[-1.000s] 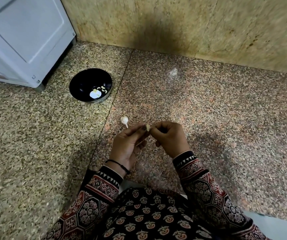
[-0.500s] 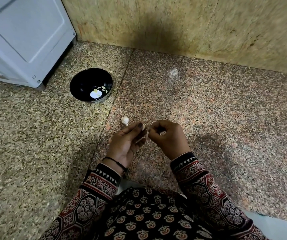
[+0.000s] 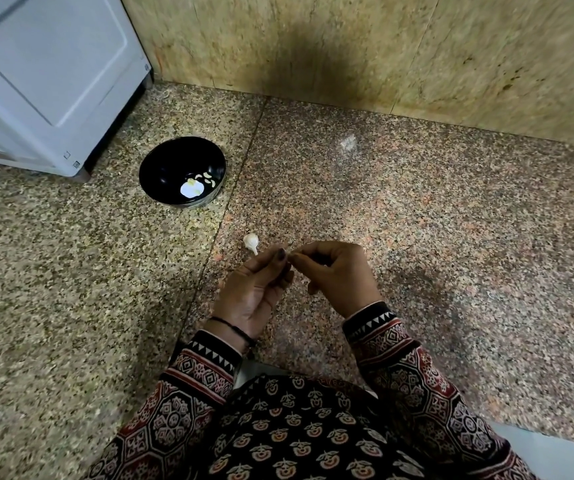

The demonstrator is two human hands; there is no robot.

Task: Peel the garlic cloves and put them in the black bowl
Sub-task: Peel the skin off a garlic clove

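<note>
My left hand (image 3: 256,289) and my right hand (image 3: 339,277) meet fingertip to fingertip above the granite counter, both pinching a small garlic clove (image 3: 290,255) that the fingers mostly hide. A white garlic bulb remnant with a stem (image 3: 251,241) lies on the counter just left of my left thumb. The black bowl (image 3: 161,168) sits further back on the left and holds several pale peeled cloves (image 3: 207,179) near a bright glare spot.
A white appliance (image 3: 46,74) stands at the back left, close to the bowl. A beige stone wall (image 3: 382,57) closes off the back. My patterned sleeves and clothing fill the lower middle.
Both hands have stayed at the same spot, fingers shifting slightly on the clove. The clove was more visible a second ago and is now nearly covered by the fingertips.
</note>
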